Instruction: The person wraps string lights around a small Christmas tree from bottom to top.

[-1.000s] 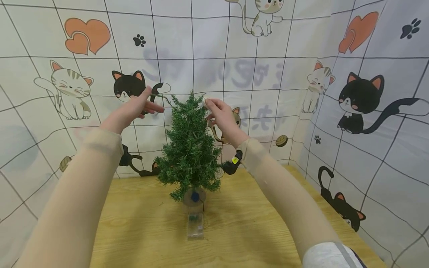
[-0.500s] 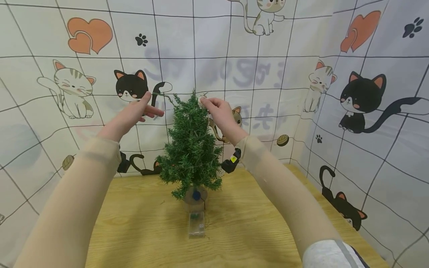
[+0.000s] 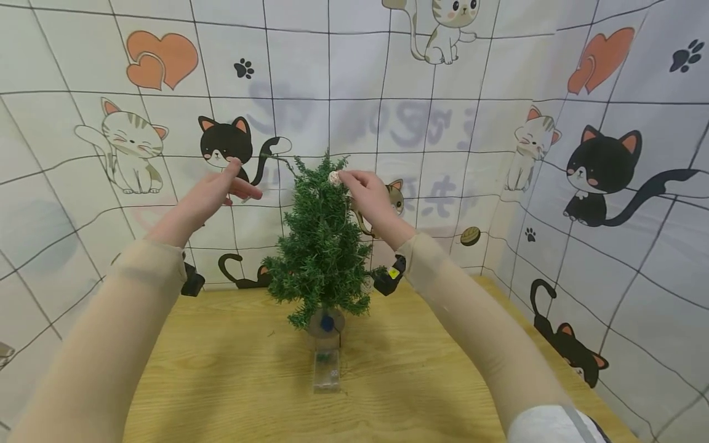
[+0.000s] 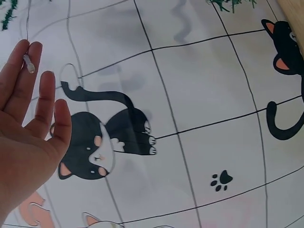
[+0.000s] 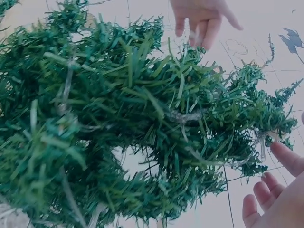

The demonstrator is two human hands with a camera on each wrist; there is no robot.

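Observation:
A small artificial Christmas tree (image 3: 321, 240) stands upright on the table, with clear string lights (image 5: 185, 116) running through its branches. Close to the treetop, my right hand (image 3: 373, 200) pinches a small white ball (image 3: 334, 178) between thumb and forefinger, right at the green needles. Left of the tree my left hand (image 3: 207, 197) is raised, palm turned inward and fingers nearly straight. Between two of those fingers it holds a small clear light bulb (image 4: 29, 64), its thin wire (image 4: 27, 21) rising from the fingertips.
A transparent box (image 3: 327, 372) lies in front of the tree's base, where a blue round piece (image 3: 327, 323) shows. Another whitish ball (image 5: 14, 218) sits low in the branches. Cat-patterned cloth (image 3: 354, 74) encloses the wooden table (image 3: 421, 369) behind and at the right.
My right hand has brought the white ball leftward and down against the upper branches. My left hand has drawn slightly down and away from the tree. The head view has shifted a little.

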